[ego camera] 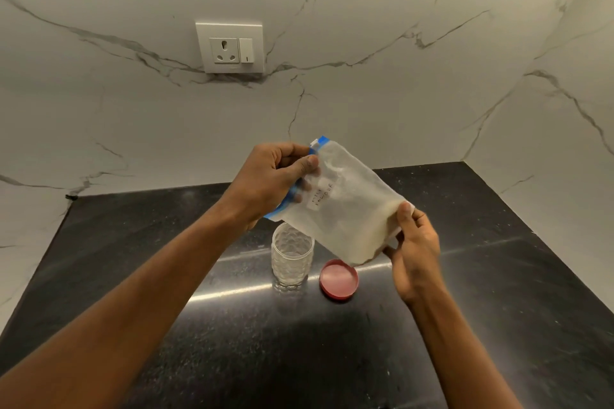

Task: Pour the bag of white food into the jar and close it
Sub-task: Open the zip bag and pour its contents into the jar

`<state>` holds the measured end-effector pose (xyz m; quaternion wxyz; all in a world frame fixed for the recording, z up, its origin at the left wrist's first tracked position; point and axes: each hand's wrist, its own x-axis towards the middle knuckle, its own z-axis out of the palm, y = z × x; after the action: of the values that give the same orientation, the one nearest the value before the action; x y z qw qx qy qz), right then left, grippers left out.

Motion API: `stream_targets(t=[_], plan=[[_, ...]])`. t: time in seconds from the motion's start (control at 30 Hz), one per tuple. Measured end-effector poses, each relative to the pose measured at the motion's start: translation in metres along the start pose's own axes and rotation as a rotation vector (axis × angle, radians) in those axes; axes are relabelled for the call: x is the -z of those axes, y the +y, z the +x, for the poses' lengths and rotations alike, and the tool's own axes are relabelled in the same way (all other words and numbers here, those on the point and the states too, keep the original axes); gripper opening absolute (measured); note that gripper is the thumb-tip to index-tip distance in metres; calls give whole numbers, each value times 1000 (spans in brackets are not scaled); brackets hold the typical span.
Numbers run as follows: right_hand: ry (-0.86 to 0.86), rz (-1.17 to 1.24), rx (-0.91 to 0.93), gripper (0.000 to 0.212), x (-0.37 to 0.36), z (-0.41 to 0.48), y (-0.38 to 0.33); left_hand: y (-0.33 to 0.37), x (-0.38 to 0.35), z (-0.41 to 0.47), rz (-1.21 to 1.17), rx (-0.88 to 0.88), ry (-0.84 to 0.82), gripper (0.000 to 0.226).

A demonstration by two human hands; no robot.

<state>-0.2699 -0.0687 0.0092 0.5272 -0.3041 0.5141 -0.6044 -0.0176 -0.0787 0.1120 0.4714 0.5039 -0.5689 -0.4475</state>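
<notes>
A clear zip bag with a blue zip edge and a handwritten label holds white powder. It hangs tilted above the counter, zip end up and to the left. My left hand grips the zip end. My right hand holds the lower right corner, where the powder has settled. Just below the bag an open, clear, textured jar stands upright on the counter. Its red lid lies flat next to it on the right.
The black speckled counter ends at a white marbled wall behind and on the right. A white socket with a switch is on the back wall.
</notes>
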Motion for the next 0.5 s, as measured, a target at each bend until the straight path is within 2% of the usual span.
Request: stream_targets(t=[0.23,0.37,0.5], plan=[[55,-79,147,27,2,16,-4,-38,-2,3,54,46,-73,25],[52,-127,191,27,3,20,-4,-50,1,4,106,90,-208,32],[45,-169,254,22,6,24,-5,-59,10,-2,211,155,-332,75]])
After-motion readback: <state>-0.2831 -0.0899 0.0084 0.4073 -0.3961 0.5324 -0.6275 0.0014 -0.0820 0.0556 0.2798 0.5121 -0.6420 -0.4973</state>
